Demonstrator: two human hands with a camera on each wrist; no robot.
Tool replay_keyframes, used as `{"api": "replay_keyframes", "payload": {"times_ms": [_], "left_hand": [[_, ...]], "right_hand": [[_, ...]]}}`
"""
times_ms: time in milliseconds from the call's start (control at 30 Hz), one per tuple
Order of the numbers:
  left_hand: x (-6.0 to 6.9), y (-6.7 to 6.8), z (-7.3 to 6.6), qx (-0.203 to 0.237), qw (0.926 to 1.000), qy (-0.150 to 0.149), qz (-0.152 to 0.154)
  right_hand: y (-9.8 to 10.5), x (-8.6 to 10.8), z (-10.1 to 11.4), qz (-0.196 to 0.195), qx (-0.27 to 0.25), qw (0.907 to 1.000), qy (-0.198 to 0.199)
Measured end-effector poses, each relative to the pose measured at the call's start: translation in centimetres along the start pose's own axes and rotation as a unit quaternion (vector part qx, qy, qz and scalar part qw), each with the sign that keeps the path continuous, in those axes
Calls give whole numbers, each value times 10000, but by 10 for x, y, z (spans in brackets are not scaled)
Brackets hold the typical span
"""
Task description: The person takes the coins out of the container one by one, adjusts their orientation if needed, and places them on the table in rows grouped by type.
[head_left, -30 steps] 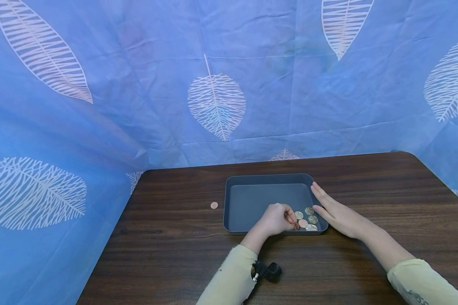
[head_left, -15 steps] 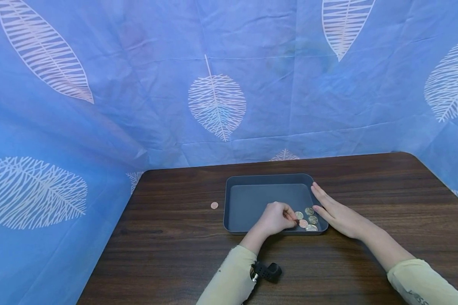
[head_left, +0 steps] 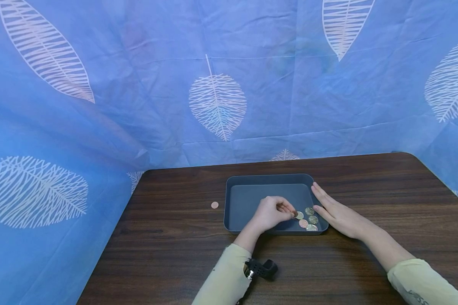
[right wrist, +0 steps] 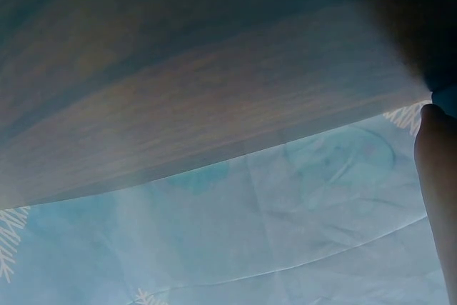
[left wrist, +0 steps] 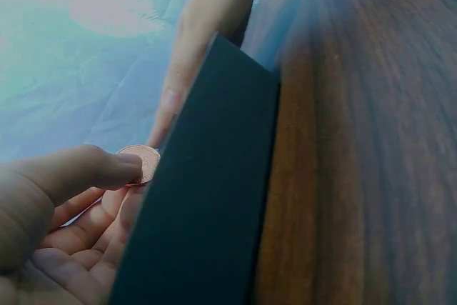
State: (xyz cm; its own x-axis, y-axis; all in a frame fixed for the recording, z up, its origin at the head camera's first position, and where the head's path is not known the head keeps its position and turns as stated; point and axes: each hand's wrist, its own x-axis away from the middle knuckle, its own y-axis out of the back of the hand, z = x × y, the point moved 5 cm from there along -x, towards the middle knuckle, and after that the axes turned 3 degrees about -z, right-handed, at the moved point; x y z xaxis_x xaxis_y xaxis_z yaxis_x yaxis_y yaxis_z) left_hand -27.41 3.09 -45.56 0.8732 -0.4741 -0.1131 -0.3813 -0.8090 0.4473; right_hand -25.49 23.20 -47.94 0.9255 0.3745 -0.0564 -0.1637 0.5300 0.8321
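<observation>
Between thumb and fingers my left hand (head_left: 272, 212) pinches a copper coin (left wrist: 145, 160), held over the right part of a dark grey tray (head_left: 265, 180). In the left wrist view the tray's wall hides part of the fingers. Just to the right of the fingertips several coins lie on the tray floor, among them a copper coin (head_left: 303, 223) and a silvery-gold coin (head_left: 312, 228). My right hand (head_left: 337, 214) rests with straight fingers against the tray's right rim. Only a dark finger (right wrist: 437, 169) of it shows in the right wrist view.
A single copper coin (head_left: 214, 205) lies on the brown wooden table (head_left: 168, 237) left of the tray. Blue cloth (head_left: 156, 106) with white leaf prints hangs behind the table and at its sides. A black wristband (head_left: 261, 268) is on the left forearm.
My left hand has lifted a copper coin from the tray's near right part and shifted slightly back and to the left with it. The right hand stays where it was.
</observation>
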Motion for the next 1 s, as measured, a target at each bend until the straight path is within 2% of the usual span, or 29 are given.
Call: {"api": "replay_keyframes", "payload": {"times_ms": [267, 500, 800, 1000], "left_hand": [[3, 18, 3, 353, 9992, 45, -157], [8, 29, 7, 553, 9982, 126, -207], [12, 46, 6, 473, 9982, 51, -356], [16, 58, 7, 486, 9976, 115, -488]], "right_hand": [[0, -1, 0, -23, 58, 10000, -21], [0, 0, 0, -34, 14, 10000, 5], [0, 0, 0, -5, -46, 10000, 35], [0, 0, 0, -17, -5, 10000, 34]]}}
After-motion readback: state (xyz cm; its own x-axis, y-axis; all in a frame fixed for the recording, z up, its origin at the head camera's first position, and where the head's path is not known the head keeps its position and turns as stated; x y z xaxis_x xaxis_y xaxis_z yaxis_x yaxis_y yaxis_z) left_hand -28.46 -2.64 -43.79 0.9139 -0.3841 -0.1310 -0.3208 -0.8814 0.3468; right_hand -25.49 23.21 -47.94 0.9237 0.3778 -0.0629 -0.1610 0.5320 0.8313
